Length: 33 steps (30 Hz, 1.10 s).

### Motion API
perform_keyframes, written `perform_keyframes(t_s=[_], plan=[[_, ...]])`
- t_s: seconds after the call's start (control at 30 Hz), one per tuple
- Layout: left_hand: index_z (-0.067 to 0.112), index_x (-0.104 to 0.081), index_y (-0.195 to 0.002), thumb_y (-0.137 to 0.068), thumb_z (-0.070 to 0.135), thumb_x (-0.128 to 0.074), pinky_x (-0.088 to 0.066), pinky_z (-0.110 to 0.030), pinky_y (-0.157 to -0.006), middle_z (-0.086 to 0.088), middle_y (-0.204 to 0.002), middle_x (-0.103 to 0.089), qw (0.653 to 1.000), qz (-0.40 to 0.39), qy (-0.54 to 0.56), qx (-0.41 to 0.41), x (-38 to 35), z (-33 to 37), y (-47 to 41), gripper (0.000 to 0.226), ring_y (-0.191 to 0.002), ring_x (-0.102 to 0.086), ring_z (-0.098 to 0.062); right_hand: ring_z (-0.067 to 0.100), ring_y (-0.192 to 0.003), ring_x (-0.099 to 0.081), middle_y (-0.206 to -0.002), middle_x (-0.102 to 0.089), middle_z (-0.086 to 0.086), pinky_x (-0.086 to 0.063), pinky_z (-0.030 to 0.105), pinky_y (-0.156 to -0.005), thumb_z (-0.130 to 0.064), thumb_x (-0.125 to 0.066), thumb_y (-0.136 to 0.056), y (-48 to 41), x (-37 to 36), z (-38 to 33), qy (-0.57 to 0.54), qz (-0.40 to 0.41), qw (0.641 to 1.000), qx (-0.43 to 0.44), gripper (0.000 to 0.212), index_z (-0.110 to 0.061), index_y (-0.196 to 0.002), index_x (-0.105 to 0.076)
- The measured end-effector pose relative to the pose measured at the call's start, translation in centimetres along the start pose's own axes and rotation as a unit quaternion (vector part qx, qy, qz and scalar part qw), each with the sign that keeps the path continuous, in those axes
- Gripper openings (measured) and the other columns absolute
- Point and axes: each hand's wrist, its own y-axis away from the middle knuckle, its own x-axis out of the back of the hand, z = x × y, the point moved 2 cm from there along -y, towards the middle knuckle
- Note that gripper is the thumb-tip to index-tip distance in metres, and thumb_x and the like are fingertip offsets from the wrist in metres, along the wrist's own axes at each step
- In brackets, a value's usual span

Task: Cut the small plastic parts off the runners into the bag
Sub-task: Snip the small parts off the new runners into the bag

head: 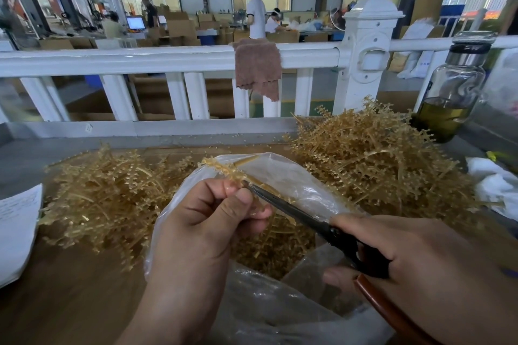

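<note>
My left hand (207, 221) pinches a tan plastic runner (224, 169) with small parts along it, holding it over the open clear plastic bag (283, 173). My right hand (414, 263) grips black scissors (297, 214) by the handles. The blade tips meet the runner right at my left fingertips. Inside the bag lie several tan pieces (269, 249). Two heaps of the same runners sit on the table, one on the left (106, 193) and a taller one on the right (375, 154).
A white railing (168, 57) with a brown cloth (258, 67) draped on it runs behind the table. A glass bottle of yellowish liquid (451, 92) stands at the right. White paper (16, 230) lies at the left edge, crumpled white plastic (493, 185) at the right. People work far behind.
</note>
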Motion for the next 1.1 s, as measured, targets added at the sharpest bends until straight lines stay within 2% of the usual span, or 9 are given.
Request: perform_keyframes(t_s=[0.2,0.43,0.73,0.87,0.93,1.0,1.1], plan=[[0.023,-0.074,-0.071,-0.065,0.031,-0.075,-0.057,-0.024,-0.061,-0.018,-0.079,-0.074,1.000,-0.001,-0.001,-0.004,-0.13,-0.02,0.07,0.011,-0.074,-0.075,-0.023,-0.010,-0.066,-0.062,-0.079,-0.066,-0.030,-0.055,0.022,-0.050,-0.080,-0.047,-0.072,0.20,0.08,-0.07,-0.004,0.013,1.000,0.016,0.053,-0.046,-0.111,-0.058],[0.023,-0.074,-0.070,-0.071,0.025,-0.072,-0.057,-0.025,-0.061,-0.016,-0.078,-0.074,1.000,-0.011,0.001,-0.009,-0.10,-0.09,0.07,0.003,-0.073,-0.074,-0.022,-0.013,-0.068,-0.059,-0.074,-0.061,-0.031,-0.047,0.010,-0.051,-0.081,-0.045,-0.075,0.06,0.13,-0.05,0.006,-0.006,1.000,0.025,0.045,-0.051,-0.105,-0.061],[0.023,-0.074,-0.069,-0.069,0.028,-0.073,-0.057,-0.024,-0.061,-0.014,-0.076,-0.073,1.000,-0.009,-0.003,-0.010,-0.27,-0.20,0.01,0.005,-0.072,-0.074,-0.021,-0.015,-0.068,-0.058,-0.070,-0.060,-0.029,-0.049,0.012,-0.057,-0.080,-0.044,-0.076,-0.08,-0.14,0.39,0.011,-0.016,0.999,0.035,0.048,-0.042,-0.096,-0.067],[0.023,-0.074,-0.069,-0.074,0.023,-0.079,-0.057,-0.024,-0.061,-0.014,-0.074,-0.073,1.000,-0.008,-0.008,-0.007,-0.24,-0.27,-0.06,0.007,-0.072,-0.073,-0.022,-0.014,-0.072,-0.059,-0.075,-0.062,-0.030,-0.049,0.014,-0.056,-0.083,-0.040,-0.073,-0.17,-0.16,0.36,0.009,-0.032,0.999,0.026,0.054,-0.043,-0.099,-0.065],[0.023,-0.072,-0.067,-0.071,0.023,-0.081,-0.057,-0.025,-0.060,-0.014,-0.071,-0.070,1.000,-0.003,-0.005,-0.005,-0.23,-0.33,-0.07,0.010,-0.071,-0.073,-0.023,-0.011,-0.076,-0.061,-0.081,-0.064,-0.030,-0.049,0.015,-0.058,-0.088,-0.036,-0.071,-0.19,-0.23,0.46,0.001,-0.049,0.999,0.023,0.060,-0.045,-0.103,-0.062],[0.022,-0.070,-0.067,-0.066,0.025,-0.075,-0.057,-0.027,-0.058,-0.015,-0.070,-0.069,1.000,0.000,0.004,-0.001,-0.24,-0.36,-0.06,0.005,-0.068,-0.073,-0.025,-0.010,-0.081,-0.062,-0.086,-0.065,-0.030,-0.051,0.018,-0.062,-0.093,-0.031,-0.068,-0.21,-0.43,0.62,0.002,-0.056,0.998,0.024,0.066,-0.048,-0.107,-0.058],[0.019,-0.069,-0.069,-0.065,0.024,-0.079,-0.057,-0.027,-0.057,-0.022,-0.071,-0.070,1.000,0.005,-0.006,-0.001,-0.16,-0.42,-0.05,0.012,-0.067,-0.073,-0.027,-0.010,-0.084,-0.061,-0.089,-0.065,-0.031,-0.050,0.017,-0.065,-0.093,-0.031,-0.067,-0.38,-0.63,0.71,0.007,-0.061,0.998,0.021,0.065,-0.053,-0.112,-0.054]])
